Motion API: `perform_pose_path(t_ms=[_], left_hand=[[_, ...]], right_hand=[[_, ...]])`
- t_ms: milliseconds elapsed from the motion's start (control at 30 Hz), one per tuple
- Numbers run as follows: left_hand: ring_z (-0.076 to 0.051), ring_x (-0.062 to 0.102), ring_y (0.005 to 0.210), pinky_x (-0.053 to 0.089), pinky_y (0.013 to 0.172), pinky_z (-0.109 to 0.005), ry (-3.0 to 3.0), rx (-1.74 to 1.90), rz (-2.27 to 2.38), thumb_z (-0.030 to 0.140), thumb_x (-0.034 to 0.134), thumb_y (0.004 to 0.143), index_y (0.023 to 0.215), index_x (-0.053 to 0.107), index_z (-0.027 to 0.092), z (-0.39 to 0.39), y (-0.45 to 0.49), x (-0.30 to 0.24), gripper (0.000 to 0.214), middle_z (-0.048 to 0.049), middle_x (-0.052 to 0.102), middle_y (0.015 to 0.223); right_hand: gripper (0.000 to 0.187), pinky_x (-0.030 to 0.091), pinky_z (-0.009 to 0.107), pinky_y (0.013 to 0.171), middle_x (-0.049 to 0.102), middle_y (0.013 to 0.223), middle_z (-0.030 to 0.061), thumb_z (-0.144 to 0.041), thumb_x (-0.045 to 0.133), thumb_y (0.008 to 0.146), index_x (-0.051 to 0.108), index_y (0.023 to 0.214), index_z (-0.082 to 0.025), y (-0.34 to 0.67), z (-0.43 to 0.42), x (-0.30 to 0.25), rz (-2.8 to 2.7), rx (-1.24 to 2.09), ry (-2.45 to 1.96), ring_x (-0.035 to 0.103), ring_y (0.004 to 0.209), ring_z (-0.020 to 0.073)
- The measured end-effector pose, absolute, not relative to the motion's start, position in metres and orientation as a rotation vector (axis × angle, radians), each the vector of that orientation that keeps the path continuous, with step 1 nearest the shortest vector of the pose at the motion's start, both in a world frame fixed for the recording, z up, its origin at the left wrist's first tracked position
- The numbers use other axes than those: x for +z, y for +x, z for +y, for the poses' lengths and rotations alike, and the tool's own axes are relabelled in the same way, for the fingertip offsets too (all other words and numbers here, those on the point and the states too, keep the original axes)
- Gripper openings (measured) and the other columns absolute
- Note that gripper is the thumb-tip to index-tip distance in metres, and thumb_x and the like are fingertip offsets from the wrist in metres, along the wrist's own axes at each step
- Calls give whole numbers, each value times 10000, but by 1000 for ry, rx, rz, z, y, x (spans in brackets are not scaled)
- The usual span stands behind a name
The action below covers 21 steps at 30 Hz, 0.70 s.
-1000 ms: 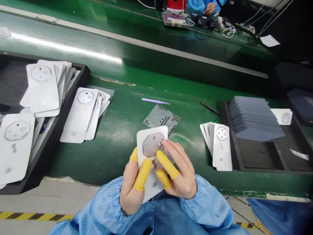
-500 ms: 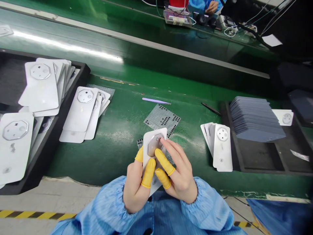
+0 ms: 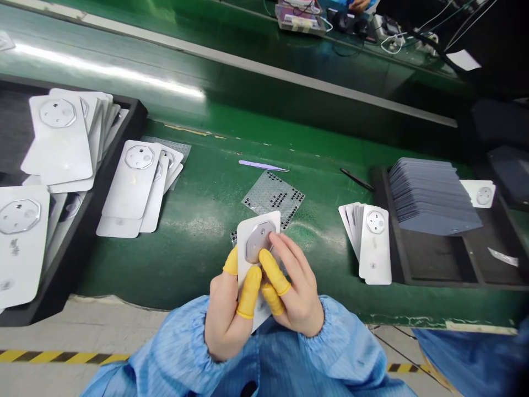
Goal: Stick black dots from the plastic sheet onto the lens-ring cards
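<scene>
In the head view, my left hand (image 3: 229,314) grips a white phone back cover (image 3: 243,234) by its lower left part, with a yellow finger cot on the thumb across its face. The cover is tilted up and has a silver octagonal camera plate (image 3: 259,242) with small holes. My right hand (image 3: 295,292) is closed against the cover's right side. Its cot-covered index finger lies at the plate's lower edge and its bare fingertips touch the plate's right side. Whether a small part sits under those fingers is hidden. Just behind lies a clear sheet of small black dots (image 3: 266,196).
Purple tweezers (image 3: 264,165) and a black tool (image 3: 356,179) lie on the green bench. More covers (image 3: 130,182) rest at left, beside a black tray (image 3: 136,110) of covers. At right, several covers (image 3: 375,248) lie beside a tray (image 3: 438,278) holding grey sheets (image 3: 433,193).
The whole view has shifted slightly, moving the scene up in the picture. Both hands keep the cover between them, with its face turned a little more to the left.
</scene>
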<state>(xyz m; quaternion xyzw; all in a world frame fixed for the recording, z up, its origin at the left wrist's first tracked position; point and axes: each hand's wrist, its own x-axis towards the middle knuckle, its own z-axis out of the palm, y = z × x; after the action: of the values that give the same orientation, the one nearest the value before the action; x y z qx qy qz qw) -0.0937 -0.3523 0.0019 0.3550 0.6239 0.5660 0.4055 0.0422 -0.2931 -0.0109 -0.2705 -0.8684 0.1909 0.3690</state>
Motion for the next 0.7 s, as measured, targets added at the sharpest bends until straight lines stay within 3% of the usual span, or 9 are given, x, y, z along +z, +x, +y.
perform_pose_path(t_ms=[100, 267, 433, 567, 633, 700], left_hand=[[-267, 695, 951, 565, 763, -294, 932, 1403, 1600, 238, 622, 848, 1233, 608, 171, -350, -92, 1, 392, -86, 743, 1033], [-259, 711, 909, 587, 727, -319, 551, 1448, 1357, 309, 663, 821, 1220, 586, 188, -330, -95, 9, 424, -92, 726, 1085], [-210, 717, 664, 581, 562, -278, 406, 1414, 1396, 312, 814, 666, 1008, 644, 146, -312, -122, 13, 416, -60, 759, 867], [-165, 694, 655, 559, 557, -216, 373, 1493, 1698, 279, 852, 634, 974, 666, 143, -322, -160, 3, 410, -26, 749, 827], [-170, 697, 733, 562, 614, -212, 397, 1502, 1871, 286, 834, 669, 1056, 663, 140, -330, -180, -4, 448, -40, 739, 898], [-219, 681, 953, 566, 786, -272, 578, 1479, 2032, 304, 802, 713, 1265, 559, 155, -336, -196, -10, 621, -94, 666, 1183]], right_hand=[[509, 411, 578, 1076, 265, 1549, 157, -225, 414, 932, 367, 1428, -122, 40, -294, -12, -2224, 593, -718, 319, 1404, 343], [481, 396, 532, 1106, 316, 1539, 60, -202, 415, 948, 383, 1423, -270, 38, -291, -17, -1882, 904, -760, 361, 1396, 279], [511, 432, 467, 1097, 415, 1482, 79, -156, 497, 922, 395, 1413, -254, 34, -287, -13, -1904, 1012, -713, 438, 1351, 234], [531, 413, 449, 1118, 435, 1464, 126, -186, 566, 902, 404, 1407, -202, 34, -287, -27, -2028, 1002, -826, 422, 1363, 230], [477, 418, 458, 1109, 455, 1446, 156, -183, 588, 891, 475, 1354, -178, 35, -288, -42, -2196, 884, -850, 391, 1382, 246], [379, 434, 484, 1085, 493, 1415, 162, -141, 559, 898, 550, 1276, -180, 37, -290, -57, -2329, 763, -828, 390, 1382, 254]])
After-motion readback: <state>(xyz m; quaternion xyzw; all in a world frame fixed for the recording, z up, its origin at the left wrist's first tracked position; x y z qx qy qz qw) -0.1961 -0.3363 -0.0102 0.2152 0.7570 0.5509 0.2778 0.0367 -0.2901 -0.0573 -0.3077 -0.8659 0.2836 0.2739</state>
